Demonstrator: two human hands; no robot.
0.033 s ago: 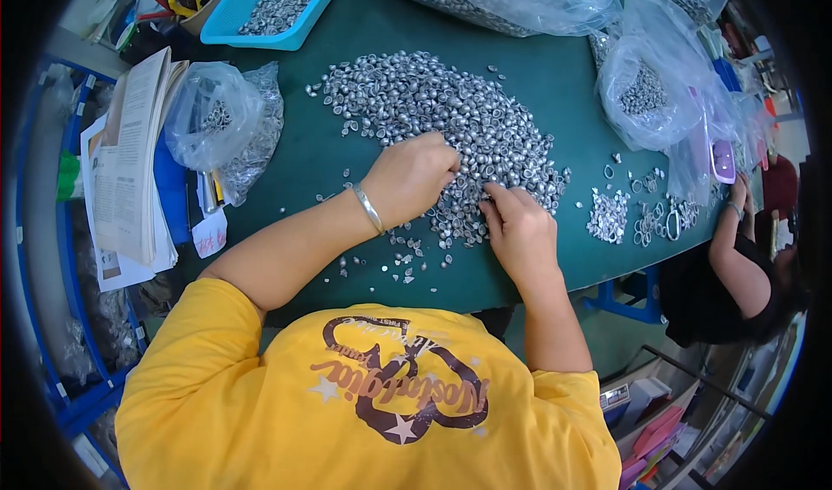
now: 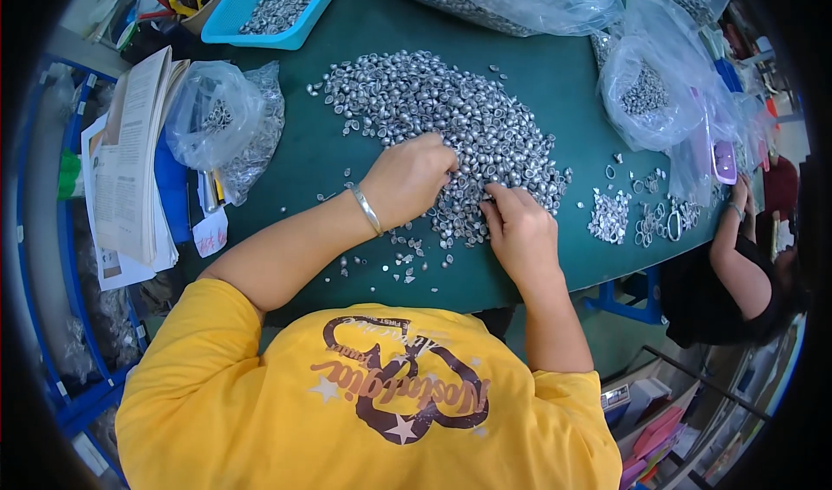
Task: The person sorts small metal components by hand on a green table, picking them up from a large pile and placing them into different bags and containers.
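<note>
A wide heap of small silver-grey metal pieces (image 2: 494,130), rounded and hollow like little cups, lies on the green table (image 2: 303,143). My left hand (image 2: 407,178), with a silver bangle (image 2: 367,210) at the wrist, rests at the heap's near side with its fingers curled in. To its right, my right hand (image 2: 524,230) pinches thumb and forefinger together over the heap's near right edge. Whatever either hand holds is too small or hidden by the fingers. Scattered loose pieces (image 2: 407,260) lie between my forearms.
A blue tray (image 2: 299,35) of similar pieces and a clear bag (image 2: 537,0) stand at the back. Left are another bag (image 2: 212,126) and papers (image 2: 130,169). Small piles (image 2: 609,217) and metal rings (image 2: 673,223) lie right, near another person's arm (image 2: 732,260).
</note>
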